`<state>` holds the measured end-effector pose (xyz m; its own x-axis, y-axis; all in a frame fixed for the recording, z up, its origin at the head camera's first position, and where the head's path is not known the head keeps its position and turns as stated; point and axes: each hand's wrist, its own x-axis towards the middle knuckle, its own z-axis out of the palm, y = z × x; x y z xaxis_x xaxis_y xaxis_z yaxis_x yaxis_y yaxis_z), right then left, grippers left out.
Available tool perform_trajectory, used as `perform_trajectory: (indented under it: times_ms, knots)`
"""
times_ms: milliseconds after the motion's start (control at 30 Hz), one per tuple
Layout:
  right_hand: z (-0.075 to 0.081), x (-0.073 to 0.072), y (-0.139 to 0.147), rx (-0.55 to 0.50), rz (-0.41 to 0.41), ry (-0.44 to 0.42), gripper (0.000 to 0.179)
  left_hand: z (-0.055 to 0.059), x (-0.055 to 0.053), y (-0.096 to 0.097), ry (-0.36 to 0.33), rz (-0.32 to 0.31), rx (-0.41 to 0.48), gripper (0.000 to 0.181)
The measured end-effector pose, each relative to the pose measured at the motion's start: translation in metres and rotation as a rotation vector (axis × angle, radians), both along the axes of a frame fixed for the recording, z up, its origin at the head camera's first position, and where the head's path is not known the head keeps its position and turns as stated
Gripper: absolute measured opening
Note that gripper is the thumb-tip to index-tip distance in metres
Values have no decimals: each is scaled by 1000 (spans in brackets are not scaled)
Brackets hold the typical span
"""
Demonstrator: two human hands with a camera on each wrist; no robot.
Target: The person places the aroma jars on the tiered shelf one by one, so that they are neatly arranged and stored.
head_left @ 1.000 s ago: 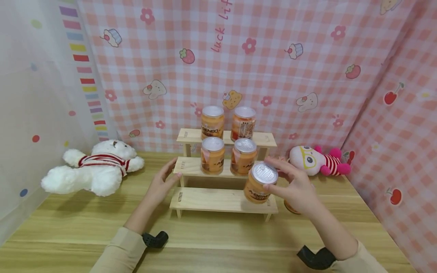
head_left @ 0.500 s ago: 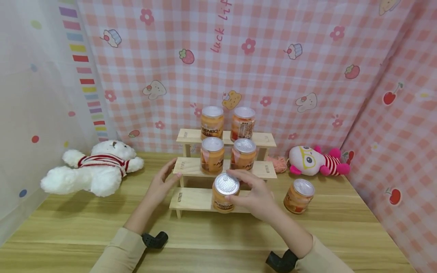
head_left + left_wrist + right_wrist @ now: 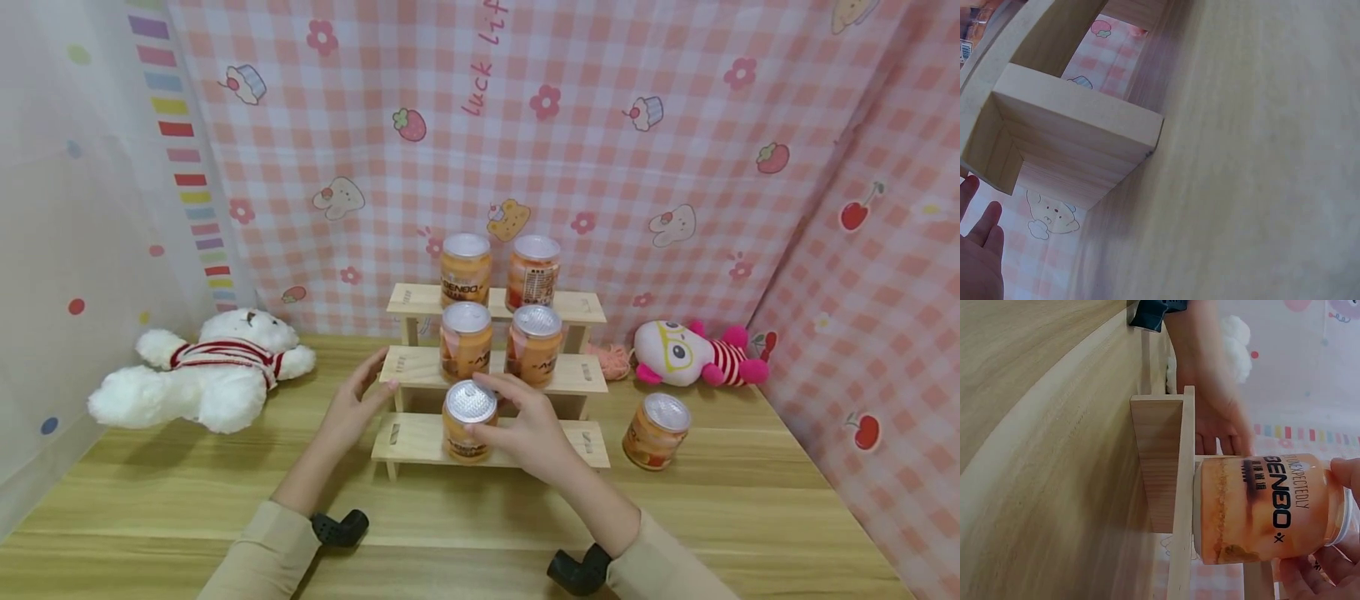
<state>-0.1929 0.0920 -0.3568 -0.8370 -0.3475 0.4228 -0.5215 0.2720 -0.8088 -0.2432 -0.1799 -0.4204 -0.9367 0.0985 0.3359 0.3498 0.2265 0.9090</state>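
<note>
My right hand point(image 3: 531, 432) grips an orange-labelled can point(image 3: 467, 437) with a silver lid near its top, thumb and fingers on either side. The can stands upright at the left-middle of the lowest tier of a wooden three-tier shelf point(image 3: 551, 442); in the right wrist view its base point(image 3: 1201, 512) meets the board or nearly so. My left hand point(image 3: 354, 410) is at the left end of the middle tier, fingers extended; whether it touches the wood is unclear. Two similar cans point(image 3: 466, 343) stand on the middle tier, and two more point(image 3: 465, 271) on the top tier.
Another orange can point(image 3: 656, 433) stands on the wooden table point(image 3: 450, 533), right of the shelf. A white teddy bear point(image 3: 221, 375) lies at the left. A pink plush toy point(image 3: 678, 354) lies at the back right. A checked curtain point(image 3: 600, 167) hangs behind.
My right hand has carried the can leftward from the lowest tier's right end, down to its left-middle. The can on the table has come into full view. My left hand has stayed put.
</note>
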Motion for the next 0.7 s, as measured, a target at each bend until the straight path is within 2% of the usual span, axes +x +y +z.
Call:
perform_trajectory:
  times_ms: [233,467,567,700]
  knots:
    - [-2,-4,-5,17,-65,-15,56,1,1,0,-7,-1,-8,60]
    - [-2,-2,-5,-9,-75,-53,57,1,0,-1,-5,-8,1,60]
    - [-1,2,-2,-27,-61,-35,60,1,0,0,6,-14,13,59]
    - [2,11,8,-32,-49,38,61,1,1,0,14,-23,22,59]
